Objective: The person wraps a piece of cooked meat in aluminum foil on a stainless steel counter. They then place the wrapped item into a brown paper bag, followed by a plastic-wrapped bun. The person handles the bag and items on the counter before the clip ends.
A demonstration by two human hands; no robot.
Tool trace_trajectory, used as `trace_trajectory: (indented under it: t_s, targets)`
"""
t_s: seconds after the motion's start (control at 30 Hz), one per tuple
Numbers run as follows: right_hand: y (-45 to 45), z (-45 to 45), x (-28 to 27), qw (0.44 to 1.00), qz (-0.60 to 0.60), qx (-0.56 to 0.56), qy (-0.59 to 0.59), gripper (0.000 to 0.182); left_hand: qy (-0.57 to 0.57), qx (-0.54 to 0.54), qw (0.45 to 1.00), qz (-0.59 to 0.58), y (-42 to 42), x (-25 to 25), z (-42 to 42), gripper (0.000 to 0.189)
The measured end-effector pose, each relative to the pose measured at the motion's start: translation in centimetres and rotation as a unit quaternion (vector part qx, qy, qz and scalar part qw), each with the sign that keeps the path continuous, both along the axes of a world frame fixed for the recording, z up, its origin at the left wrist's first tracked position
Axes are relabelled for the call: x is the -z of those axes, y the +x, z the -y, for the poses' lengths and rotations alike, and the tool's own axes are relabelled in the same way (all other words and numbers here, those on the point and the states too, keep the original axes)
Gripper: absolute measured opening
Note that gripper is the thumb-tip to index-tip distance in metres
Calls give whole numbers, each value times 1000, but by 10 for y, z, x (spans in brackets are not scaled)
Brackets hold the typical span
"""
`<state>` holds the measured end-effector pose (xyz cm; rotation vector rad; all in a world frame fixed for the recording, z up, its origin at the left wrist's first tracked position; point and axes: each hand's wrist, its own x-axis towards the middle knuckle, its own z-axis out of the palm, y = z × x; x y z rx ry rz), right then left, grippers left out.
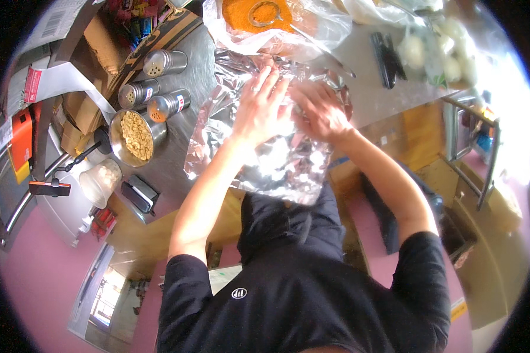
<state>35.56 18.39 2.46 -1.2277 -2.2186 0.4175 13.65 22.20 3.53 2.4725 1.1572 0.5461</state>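
A wide, crumpled sheet of aluminium foil (287,170) lies before me and hangs over the front edge of the metal table. My left hand (263,103) presses flat on its upper middle, a ring on one finger. Beside it, my right hand (320,110) also lies palm down on the foil, fingers towards the left hand. Whether anything is wrapped beneath the foil is hidden. Just beyond sits a clear plastic bag (327,22) with orange powder (236,15) and a small strainer or ring-shaped scoop (265,13) in it.
Several metal shakers (165,63) stand left of the foil, near a steel bowl of peanuts (137,137). A plastic cup (100,182), a dark case (139,194) and a phone on a stand (49,189) are further left. At right lie a black object (385,59) and bagged pale round items (450,57).
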Motion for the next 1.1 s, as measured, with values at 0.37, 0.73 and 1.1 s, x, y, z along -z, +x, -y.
trace_trajectory:
  t_s: [0.37, 0.73, 1.1]
  targets:
    - [6, 9, 1, 994, -52, 20, -90, 55, -125, 16, 979, -159, -23, -13, 10, 99]
    - [45, 32, -4, 956, 127, 264, -23, 40, -40, 1, 991, -128, -29, -2, 21, 110]
    - [-94, 133, -25, 882, 0, 432, -185, 64, -27, -4, 996, -87, -34, 8, 23, 111]
